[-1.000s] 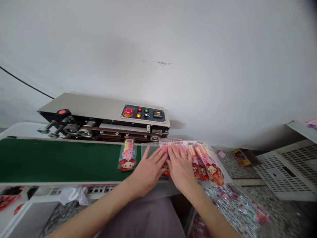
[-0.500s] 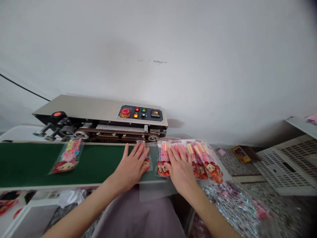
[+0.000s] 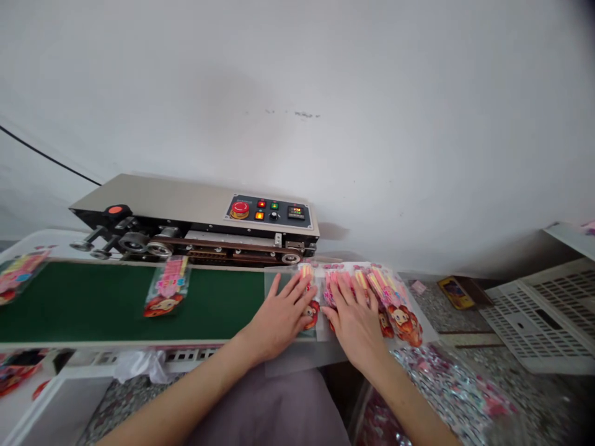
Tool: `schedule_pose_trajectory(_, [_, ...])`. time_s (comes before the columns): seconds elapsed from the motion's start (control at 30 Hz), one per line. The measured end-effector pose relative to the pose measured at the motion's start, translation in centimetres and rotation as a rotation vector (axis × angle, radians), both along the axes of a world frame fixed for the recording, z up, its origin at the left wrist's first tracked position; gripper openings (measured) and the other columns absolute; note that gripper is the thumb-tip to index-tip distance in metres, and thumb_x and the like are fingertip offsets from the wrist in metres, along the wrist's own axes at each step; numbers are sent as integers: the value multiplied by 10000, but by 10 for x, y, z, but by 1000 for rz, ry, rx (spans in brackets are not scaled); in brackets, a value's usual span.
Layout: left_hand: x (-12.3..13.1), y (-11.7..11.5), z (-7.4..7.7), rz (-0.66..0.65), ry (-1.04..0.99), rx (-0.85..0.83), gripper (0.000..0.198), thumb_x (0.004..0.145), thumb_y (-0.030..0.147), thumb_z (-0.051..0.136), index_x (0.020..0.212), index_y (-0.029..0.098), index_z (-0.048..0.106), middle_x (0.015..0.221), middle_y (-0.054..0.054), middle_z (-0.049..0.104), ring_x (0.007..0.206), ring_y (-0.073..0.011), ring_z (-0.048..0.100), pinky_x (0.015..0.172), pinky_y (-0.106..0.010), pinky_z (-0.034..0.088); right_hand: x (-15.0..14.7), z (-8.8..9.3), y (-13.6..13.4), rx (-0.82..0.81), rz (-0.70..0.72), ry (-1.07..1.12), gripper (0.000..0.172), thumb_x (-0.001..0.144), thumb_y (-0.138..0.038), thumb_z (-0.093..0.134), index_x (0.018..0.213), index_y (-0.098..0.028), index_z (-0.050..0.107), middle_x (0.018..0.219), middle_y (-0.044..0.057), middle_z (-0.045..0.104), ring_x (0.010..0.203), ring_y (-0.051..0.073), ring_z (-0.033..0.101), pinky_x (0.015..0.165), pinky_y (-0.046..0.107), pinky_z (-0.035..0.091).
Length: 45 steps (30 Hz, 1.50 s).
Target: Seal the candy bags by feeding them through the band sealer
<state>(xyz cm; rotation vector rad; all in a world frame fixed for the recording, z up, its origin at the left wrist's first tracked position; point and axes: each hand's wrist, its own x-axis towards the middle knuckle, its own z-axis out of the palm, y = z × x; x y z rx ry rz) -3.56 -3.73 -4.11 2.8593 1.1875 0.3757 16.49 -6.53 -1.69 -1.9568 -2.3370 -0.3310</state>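
My left hand [image 3: 281,316] lies open, fingers spread, over a clear packet [image 3: 310,313] with pink and yellow sticks and a red-haired cartoon figure, at the right end of the green conveyor belt [image 3: 223,303]. Just right of it, my right hand [image 3: 356,319] rests open and flat on a group of similar packets [image 3: 402,316], which overlap in a row. Farther left on the belt lies another packet [image 3: 167,288]. One more packet [image 3: 21,275] is at the left edge of the view.
Behind the belt stands a band sealing machine [image 3: 195,207] with a red stop button [image 3: 240,209] and lit switches. A large clear bag of shiny packets [image 3: 450,390] sits below on the right. White plastic crates [image 3: 543,316] and a small box [image 3: 460,292] are farther right.
The packet under my left hand has travelled left along the belt, as has the one ahead of it. My left hand has moved right onto another packet. My right hand has shifted slightly right.
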Motion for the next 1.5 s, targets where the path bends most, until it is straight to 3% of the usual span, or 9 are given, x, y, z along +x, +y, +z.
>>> schedule_pose_trajectory(0.2, [-30,-1,4,48,42,-17,567,1065,444,292,1587,226,253,1647,-82,262,1533,-275,203,1209,-590,173,-7,2,1,-12,11,44,529,1015,-455,448,1452,-164,511,1564,98,429,1476,344,290,1196,585,173])
schedule_pose_trajectory(0.4, [-56,0,16,187,41,23,467,1058,367,323,1439,188,525,1562,-126,434,1476,-341,333,1190,-675,104,-7,1,2,-18,18,39,527,1024,-441,423,1474,-175,485,1586,82,392,1479,345,281,1192,595,181])
schedule_pose_trajectory(0.5, [-42,0,19,31,18,22,452,1051,283,336,1480,233,467,1586,-90,405,1498,-287,301,1218,-623,90,-5,0,3,-7,9,21,524,1018,-409,445,1486,-174,466,1575,100,410,1460,354,311,1167,608,225])
schedule_pose_trajectory(0.6, [-22,1,13,-116,14,0,508,1046,363,383,1543,263,352,1655,-73,253,1539,-243,187,1229,-568,139,-3,0,3,1,2,13,509,1010,-394,470,1472,-181,485,1551,111,448,1432,367,352,1149,609,254])
schedule_pose_trajectory(0.83, [-13,-6,-4,81,19,29,528,1046,446,356,1528,234,396,1644,-117,271,1530,-302,209,1200,-676,82,-22,6,4,-2,19,35,490,988,-407,525,1398,-142,563,1484,155,520,1428,376,352,1179,597,207])
schedule_pose_trajectory(1.07, [-34,-9,9,289,43,40,525,1028,455,381,1462,186,508,1587,-165,378,1491,-382,285,1180,-702,134,-45,10,4,-19,70,116,510,992,-439,513,1427,-173,534,1513,136,492,1426,362,360,1166,584,241])
schedule_pose_trajectory(1.17, [-18,-11,16,220,-9,-1,529,1051,449,301,1471,190,491,1573,-138,415,1472,-336,342,1203,-662,133,-22,12,2,34,49,85,463,1015,-414,467,1413,-195,555,1501,111,514,1417,343,378,1174,576,224])
schedule_pose_trajectory(1.33, [21,-6,6,5,-48,-18,591,1054,513,221,1569,238,312,1647,-115,263,1535,-300,187,1190,-667,156,16,3,1,82,11,-17,458,1012,-362,466,1433,-198,542,1532,75,482,1454,360,314,1177,584,206])
schedule_pose_trajectory(1.5, [0,6,-3,-21,1,-25,574,1048,522,279,1567,280,310,1660,-84,226,1533,-291,200,1199,-660,105,3,-9,3,36,6,4,495,1009,-384,464,1490,-269,468,1584,47,403,1462,372,294,1157,613,212])
